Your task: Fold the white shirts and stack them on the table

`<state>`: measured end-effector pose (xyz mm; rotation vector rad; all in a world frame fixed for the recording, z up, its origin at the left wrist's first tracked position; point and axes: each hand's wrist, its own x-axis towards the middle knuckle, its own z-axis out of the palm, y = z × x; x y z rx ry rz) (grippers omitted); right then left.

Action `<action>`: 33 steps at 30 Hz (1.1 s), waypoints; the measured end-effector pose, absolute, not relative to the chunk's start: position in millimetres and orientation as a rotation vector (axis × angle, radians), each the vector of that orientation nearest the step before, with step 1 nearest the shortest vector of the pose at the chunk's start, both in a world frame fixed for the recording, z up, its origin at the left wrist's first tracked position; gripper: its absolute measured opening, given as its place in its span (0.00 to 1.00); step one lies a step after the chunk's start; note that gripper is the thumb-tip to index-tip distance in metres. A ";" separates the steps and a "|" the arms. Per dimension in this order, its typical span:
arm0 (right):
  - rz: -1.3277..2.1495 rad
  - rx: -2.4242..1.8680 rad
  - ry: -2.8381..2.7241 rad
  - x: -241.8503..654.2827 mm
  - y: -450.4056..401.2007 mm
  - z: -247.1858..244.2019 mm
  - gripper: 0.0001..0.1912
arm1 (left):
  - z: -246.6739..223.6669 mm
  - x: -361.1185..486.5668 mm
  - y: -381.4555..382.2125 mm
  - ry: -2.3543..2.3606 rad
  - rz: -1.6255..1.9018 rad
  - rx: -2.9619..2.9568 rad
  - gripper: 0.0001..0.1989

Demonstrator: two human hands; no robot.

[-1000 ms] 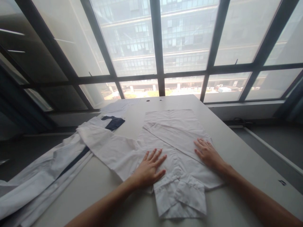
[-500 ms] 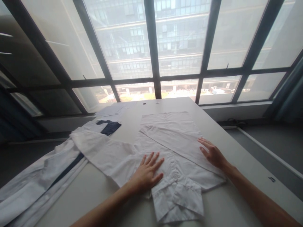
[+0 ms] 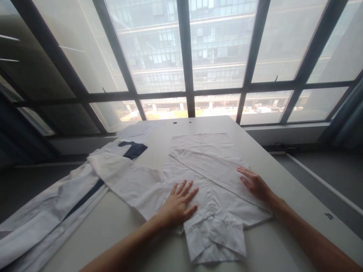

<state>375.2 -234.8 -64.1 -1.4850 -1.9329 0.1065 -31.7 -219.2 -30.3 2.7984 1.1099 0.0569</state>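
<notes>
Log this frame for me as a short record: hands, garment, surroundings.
Left hand: spread flat on the white shirt
Right hand: open, over the shirt's right side; firm contact cannot be told
Shirt: laid out, collar end nearest the person
Sleeves: one folded diagonally across the body; the other stretched out to the left
Left of shirt: white cloth with dark parts
Surface: white table
Behind: large windows, dark frames

Mostly plain white
White on garment (image 3: 204, 151) and table (image 3: 268, 179), dark navy on cloth piece (image 3: 136, 150), near-black on window frame (image 3: 186, 56), muted blue on curtain (image 3: 348, 117).
</notes>
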 end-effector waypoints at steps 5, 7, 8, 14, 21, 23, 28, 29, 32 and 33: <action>0.128 -1.482 -1.930 373.9 -234.2 -64.5 0.21 | -29.8 -31.2 -220.3 1.115 0.053 2.804 0.33; 0.124 -1.478 -1.928 374.5 -233.6 -65.2 0.21 | -29.8 -31.3 -220.5 1.111 0.055 2.806 0.33; 0.122 -1.476 -1.925 374.9 -233.3 -65.5 0.21 | -29.6 -31.4 -220.6 1.110 0.054 2.806 0.33; 0.148 -1.474 -1.913 376.0 -231.5 -66.4 0.20 | -27.8 -31.5 -221.1 1.116 0.035 2.789 0.33; 0.150 -1.472 -1.896 376.5 -231.3 -65.8 0.20 | -28.3 -31.2 -220.5 1.111 0.027 2.789 0.33; 0.154 -1.473 -1.889 376.2 -231.4 -65.4 0.20 | -28.2 -31.2 -220.1 1.107 0.016 2.785 0.34; 0.142 -1.460 -1.892 376.6 -230.5 -64.9 0.19 | -26.8 -30.4 -220.5 1.113 -0.014 2.774 0.33; 0.140 -1.453 -1.896 377.1 -230.2 -65.1 0.18 | -26.5 -30.1 -220.8 1.119 -0.018 2.771 0.33; 0.138 -1.439 -1.891 378.7 -229.0 -66.8 0.18 | -26.1 -29.5 -221.6 1.122 -0.009 2.767 0.33; 0.139 -1.437 -1.884 379.3 -228.5 -67.8 0.18 | -26.0 -29.5 -221.6 1.119 -0.001 2.767 0.33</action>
